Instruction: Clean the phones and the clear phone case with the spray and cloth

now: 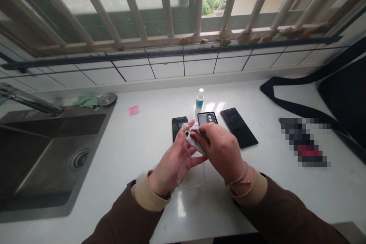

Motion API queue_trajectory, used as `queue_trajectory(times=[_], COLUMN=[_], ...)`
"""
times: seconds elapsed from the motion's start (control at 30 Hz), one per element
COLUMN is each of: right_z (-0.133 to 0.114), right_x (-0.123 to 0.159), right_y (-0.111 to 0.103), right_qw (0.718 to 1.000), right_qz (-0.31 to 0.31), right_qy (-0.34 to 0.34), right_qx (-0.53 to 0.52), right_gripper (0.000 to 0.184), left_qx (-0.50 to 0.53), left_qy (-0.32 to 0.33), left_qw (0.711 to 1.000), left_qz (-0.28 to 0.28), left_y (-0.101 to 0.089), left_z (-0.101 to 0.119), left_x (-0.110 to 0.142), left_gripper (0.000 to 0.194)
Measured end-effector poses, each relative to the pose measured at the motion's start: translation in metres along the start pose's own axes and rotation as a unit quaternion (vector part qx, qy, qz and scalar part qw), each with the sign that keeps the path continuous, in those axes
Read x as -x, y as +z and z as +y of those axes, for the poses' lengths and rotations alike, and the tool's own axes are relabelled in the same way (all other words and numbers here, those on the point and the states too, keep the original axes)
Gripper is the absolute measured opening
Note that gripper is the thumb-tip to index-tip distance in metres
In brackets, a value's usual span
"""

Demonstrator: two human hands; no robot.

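Brown sleeves [122,217] are seen foremost in the head view; a clear phone case [196,177] is supported by the spread fingers of the left hand [171,160], and a white cloth [195,142] is pinched against it by the curled right hand [221,152], above a white countertop [286,198].

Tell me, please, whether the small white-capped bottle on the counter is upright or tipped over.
Upright: the bottle stands on its base on the white counter, cap on top.
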State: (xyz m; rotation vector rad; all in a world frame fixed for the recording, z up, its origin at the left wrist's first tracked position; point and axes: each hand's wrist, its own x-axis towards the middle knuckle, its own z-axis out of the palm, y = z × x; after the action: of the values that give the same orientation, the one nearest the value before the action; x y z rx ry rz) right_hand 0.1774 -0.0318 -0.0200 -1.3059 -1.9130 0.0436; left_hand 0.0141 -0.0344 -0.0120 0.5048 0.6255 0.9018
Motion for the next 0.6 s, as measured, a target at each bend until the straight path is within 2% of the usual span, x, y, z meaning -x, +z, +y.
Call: queue_trajectory(times=[0.2,0.3,0.37,0.47,0.5,0.6], right_z=[0.02,0.03,0.031,0.019,0.013,-0.004], right_x=[-0.007,-0.009,-0.008,-0.002,0.0,0.003], right_y=[0.0,-0.002,-0.005,-0.011,-0.013,-0.018], right_qw=[0.994,0.986,0.986,0.98,0.971,0.939], right_qz=[0.039,0.082,0.106,0.108,0.105,0.09], right_qy=[0.095,0.143,0.12,0.016,-0.009,-0.027], right_qx=[0.035,-0.009,-0.054,-0.166,-0.217,-0.33], right_gripper=[0.021,0.018,0.017,0.019,0.02,0.029], left_qx=[-0.025,-0.002,0.016,0.039,0.043,0.05], left_qy=[-0.039,-0.044,-0.037,-0.007,0.006,0.029], left_qw=[0.999,0.999,0.999,0.997,0.996,0.993], left_qz=[-0.025,-0.001,0.031,0.069,0.079,0.105], left_y=[0.003,0.003,0.001,-0.004,-0.005,-0.009], left_z=[0.006,0.011,0.016,0.022,0.024,0.027], left_x=[0.0,-0.002,-0.004,-0.007,-0.008,-0.011], left_gripper=[0.058,0.061,0.059,0.054,0.053,0.053])
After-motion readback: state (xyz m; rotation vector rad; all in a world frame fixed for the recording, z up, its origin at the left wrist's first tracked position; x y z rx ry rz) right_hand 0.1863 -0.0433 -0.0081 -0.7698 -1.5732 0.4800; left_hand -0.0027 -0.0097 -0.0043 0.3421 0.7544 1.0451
